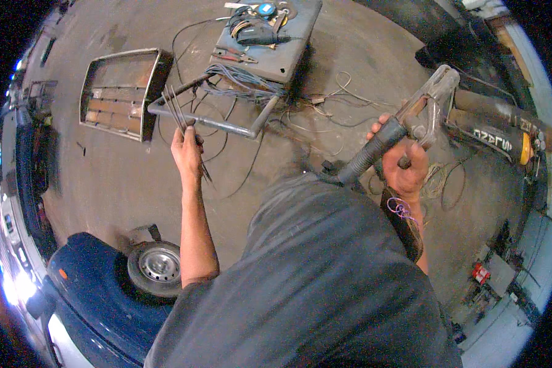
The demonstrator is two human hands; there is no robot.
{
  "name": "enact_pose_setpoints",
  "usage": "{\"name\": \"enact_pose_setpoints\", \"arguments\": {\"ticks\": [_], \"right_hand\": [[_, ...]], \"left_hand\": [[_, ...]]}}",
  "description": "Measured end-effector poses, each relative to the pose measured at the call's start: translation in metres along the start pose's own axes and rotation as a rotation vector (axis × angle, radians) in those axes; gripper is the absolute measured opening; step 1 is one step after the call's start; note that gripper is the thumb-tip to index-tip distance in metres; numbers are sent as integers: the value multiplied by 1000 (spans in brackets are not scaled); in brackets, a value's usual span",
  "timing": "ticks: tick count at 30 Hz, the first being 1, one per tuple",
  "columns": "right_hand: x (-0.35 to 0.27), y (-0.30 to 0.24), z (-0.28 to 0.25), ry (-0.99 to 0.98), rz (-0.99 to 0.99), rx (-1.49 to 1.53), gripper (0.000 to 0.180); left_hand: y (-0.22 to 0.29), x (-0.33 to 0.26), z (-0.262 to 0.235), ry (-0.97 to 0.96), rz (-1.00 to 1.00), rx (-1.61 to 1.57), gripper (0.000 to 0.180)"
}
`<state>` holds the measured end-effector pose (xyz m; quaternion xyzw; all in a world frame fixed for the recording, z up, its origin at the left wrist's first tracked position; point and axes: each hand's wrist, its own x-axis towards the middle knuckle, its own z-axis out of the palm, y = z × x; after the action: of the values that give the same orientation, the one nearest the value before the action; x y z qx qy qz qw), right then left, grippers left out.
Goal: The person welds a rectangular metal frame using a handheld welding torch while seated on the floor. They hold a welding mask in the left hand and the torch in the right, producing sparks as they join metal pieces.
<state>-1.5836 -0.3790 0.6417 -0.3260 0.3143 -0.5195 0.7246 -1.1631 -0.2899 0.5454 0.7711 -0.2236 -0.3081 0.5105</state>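
Note:
In my left hand (pixel 187 144), closed in front of me at left, is a bunch of thin metal rods (pixel 175 109) that look like welding electrodes. They stick out above and below the fist. My right hand (pixel 405 165) is wrapped round an electrode holder (pixel 377 147) with a ribbed black grip and metal jaws pointing up and right. Its fingertips show on the grip's far side; the palm is partly hidden. A dark strap (pixel 402 230) with purple loops lies along my right forearm. Beyond the left hand stands a grey-blue box-shaped machine (pixel 291 58) with a tubular handle (pixel 221 124).
Pliers (pixel 233 56), a blue round tape measure (pixel 266 9) and a cable lie on the machine. Grey cables (pixel 245 80) drape over its handle; others trail on the floor. A metal frame (pixel 156 98) lies left, a blue car (pixel 98 276) lower left, gas cylinders (pixel 487 132) right.

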Motion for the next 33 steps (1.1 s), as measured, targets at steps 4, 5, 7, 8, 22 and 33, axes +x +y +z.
{"name": "enact_pose_setpoints", "arguments": {"ticks": [4,5,7,8,22,33], "right_hand": [[-14,-4,4,-34,34,-60,93],[-20,-5,4,-37,42,-77,94],[-34,-2,-5,-52,66,-34,76],[-46,2,-10,-56,77,-8,68],[-185,59,-3,-575,201,-802,94],[-223,94,65,-997,214,-982,95]], "left_hand": [[-10,-55,-21,6,-31,-147,27],[-3,-69,-23,5,-87,-214,29],[-3,-91,-33,0,-132,-284,29],[-6,-104,-39,-3,-153,-313,28],[-91,-276,-109,-138,-409,-574,25],[-91,-314,-192,228,-246,-733,30]]}}
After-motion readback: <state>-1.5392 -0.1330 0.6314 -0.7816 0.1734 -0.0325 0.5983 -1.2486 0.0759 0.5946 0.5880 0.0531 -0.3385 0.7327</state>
